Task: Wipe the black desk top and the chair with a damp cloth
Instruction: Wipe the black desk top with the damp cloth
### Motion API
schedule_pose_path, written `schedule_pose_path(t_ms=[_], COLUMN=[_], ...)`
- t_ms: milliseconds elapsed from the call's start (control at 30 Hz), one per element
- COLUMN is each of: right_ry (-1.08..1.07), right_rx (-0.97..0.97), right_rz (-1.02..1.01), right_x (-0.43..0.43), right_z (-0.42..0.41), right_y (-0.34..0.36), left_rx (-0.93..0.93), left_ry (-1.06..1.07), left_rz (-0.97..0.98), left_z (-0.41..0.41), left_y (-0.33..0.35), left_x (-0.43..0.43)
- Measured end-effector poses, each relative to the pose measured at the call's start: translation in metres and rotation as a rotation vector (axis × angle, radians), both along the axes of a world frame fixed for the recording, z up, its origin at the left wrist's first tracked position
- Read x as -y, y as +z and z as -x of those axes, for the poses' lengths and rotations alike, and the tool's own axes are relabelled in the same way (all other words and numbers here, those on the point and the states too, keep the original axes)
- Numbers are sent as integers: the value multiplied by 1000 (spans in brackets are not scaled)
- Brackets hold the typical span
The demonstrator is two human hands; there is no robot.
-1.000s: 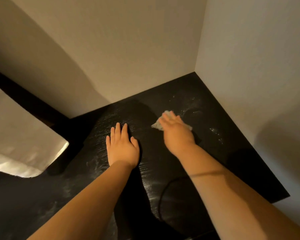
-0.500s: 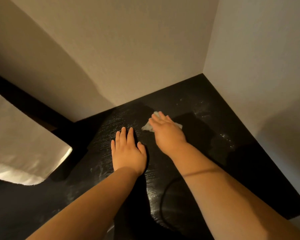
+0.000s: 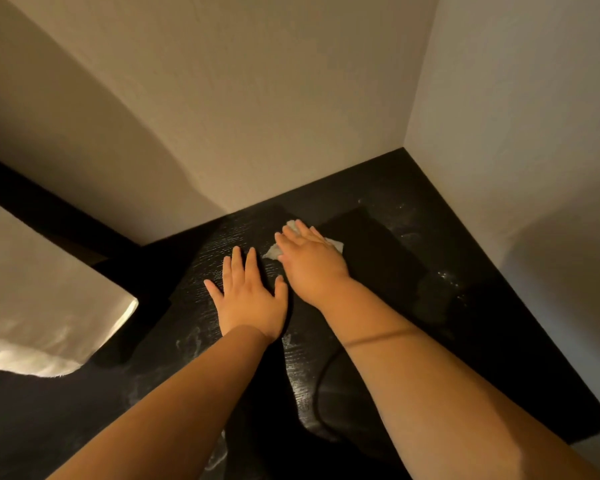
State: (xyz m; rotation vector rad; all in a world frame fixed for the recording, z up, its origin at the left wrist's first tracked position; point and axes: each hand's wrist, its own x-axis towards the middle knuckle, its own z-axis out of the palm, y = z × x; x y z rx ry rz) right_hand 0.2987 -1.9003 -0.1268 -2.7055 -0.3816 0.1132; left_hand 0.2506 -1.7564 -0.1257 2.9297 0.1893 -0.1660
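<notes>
- White crumpled cloth lies pinned beneath the right hand. The fingers are straight and pressed flat, palm down, with no curl round the fabric.
- Cloth edges show past the fingertips and on both sides of the hand. The cloth sits on the far part of the black wood-grain bench, near the back wall.
- Left hand lies just beside the right, flat on the bench, fingers spread, holding nothing.
- Pale streaks lie to the right, towards the wall corner. The right hand is nearer, so the next stroke probably runs that way.
- Chair: not in view.
</notes>
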Motion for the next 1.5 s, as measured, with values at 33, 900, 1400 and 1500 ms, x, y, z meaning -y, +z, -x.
schedule_pose_path(t_ms=[33, 900, 1400, 1500], right_ry=[7, -319, -158, -306], right_rx=[1, -188, -3, -9], right_rz=[13, 175, 124, 81], right_x=[5, 56, 86, 120], right_z=[-5, -91, -88, -84], right_y=[-1, 20, 5, 7], left_rx=[-5, -12, -7, -10], left_ry=[11, 19, 25, 25], left_rz=[7, -25, -3, 5], left_z=[-1, -7, -7, -7], left_y=[-1, -6, -5, -4], left_x=[0, 1, 1, 1])
